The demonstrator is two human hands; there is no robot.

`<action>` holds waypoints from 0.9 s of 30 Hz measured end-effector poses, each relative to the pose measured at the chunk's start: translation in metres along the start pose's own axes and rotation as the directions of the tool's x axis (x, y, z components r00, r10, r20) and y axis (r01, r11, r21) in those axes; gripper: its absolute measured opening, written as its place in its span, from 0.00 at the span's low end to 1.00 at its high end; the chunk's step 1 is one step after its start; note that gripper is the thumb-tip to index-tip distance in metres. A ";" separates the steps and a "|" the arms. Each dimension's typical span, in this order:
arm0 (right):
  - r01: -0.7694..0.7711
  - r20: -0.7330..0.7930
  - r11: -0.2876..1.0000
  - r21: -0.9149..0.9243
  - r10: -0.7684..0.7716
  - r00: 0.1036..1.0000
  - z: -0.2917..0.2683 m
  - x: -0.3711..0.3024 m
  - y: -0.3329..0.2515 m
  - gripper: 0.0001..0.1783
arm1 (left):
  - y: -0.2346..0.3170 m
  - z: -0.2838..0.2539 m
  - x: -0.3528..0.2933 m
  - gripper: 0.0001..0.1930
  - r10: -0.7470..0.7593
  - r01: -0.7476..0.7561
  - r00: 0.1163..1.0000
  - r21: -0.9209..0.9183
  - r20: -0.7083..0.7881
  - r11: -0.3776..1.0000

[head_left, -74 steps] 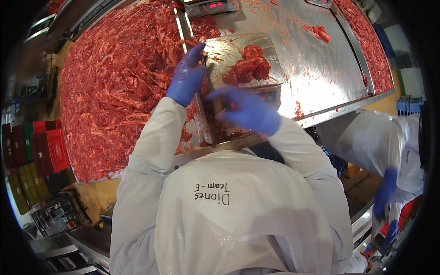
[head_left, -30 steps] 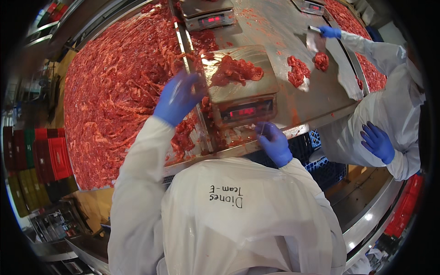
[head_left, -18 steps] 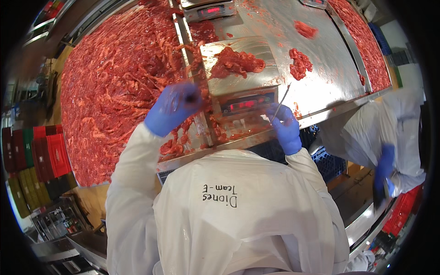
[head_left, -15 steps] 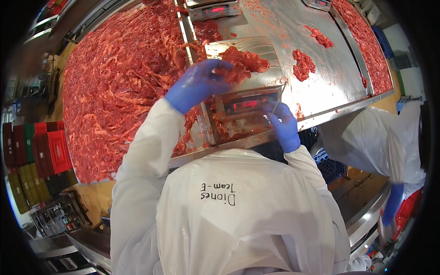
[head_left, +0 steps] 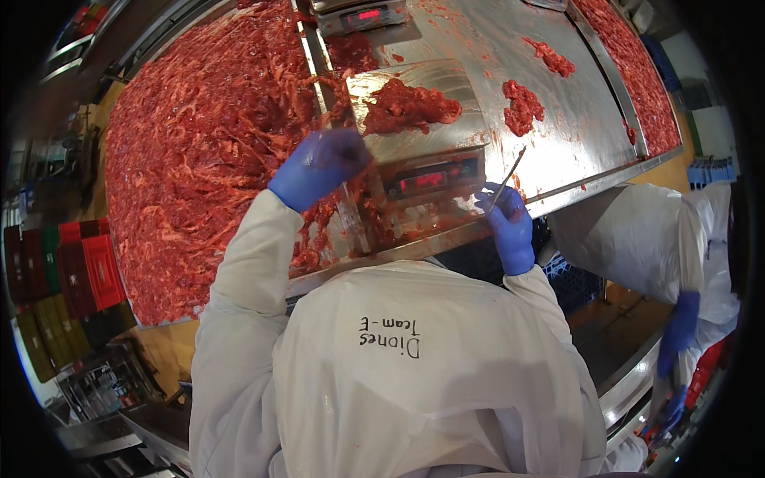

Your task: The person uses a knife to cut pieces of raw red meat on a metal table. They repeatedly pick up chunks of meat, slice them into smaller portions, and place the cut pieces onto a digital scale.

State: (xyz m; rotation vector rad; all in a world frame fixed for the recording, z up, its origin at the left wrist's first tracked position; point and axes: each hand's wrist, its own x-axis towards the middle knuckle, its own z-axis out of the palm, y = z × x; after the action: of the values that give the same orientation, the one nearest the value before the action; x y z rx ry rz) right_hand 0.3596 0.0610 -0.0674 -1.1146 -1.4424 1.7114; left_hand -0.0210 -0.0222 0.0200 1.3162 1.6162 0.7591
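"Where was the raw meat (head_left: 410, 107)?"
"On the scale (head_left: 430, 143), long axis crosswise, ahead and right of the nearer left hand (head_left: 321, 165)."
"Grips?"
"Left blurred, couldn't tell; the right hand (head_left: 511, 227) held a thin metal tool (head_left: 510, 175)."

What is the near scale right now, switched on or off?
On. The near scale has its front display glowing red. Raw meat lies on its plate.

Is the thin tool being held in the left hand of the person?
No, the thin tool is in the right hand, while the left hand is near the scale's left edge.
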 end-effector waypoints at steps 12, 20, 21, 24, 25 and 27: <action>0.016 0.095 0.999 -0.032 -0.013 0.995 -0.014 0.003 0.005 0.18 | -0.057 -0.046 -0.017 0.24 -0.213 0.254 0.847 0.018 -0.487 0.967; 0.036 0.568 0.991 -0.125 0.042 0.822 0.057 0.087 -0.093 0.13 | 0.005 0.044 0.066 0.36 0.123 -0.027 0.905 0.234 -0.407 0.972; 0.047 0.574 0.992 -0.113 0.027 0.819 0.074 0.101 -0.087 0.13 | 0.017 0.055 0.069 0.39 0.319 -0.215 0.925 0.408 -0.207 0.888; 0.029 0.474 1.000 0.002 -0.026 0.880 0.094 0.105 -0.076 0.13 | 0.033 0.043 0.051 0.38 0.047 -0.119 0.988 -0.532 -0.147 0.839; 0.026 0.417 0.998 0.057 -0.048 0.908 0.099 0.106 -0.075 0.13 | 0.025 0.033 0.039 0.36 0.015 -0.140 0.950 -0.380 -0.312 0.914; -0.058 0.456 0.986 0.159 -0.021 0.890 0.105 0.085 -0.071 0.16 | -0.021 0.016 0.032 0.29 -0.023 -0.084 0.891 -0.215 -0.454 0.973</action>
State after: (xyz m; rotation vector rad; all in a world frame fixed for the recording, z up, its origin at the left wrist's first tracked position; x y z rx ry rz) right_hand 0.2245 0.1026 -0.0109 -0.6572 -1.5190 2.1663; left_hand -0.0164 0.0027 -0.0136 1.0450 1.8008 1.3101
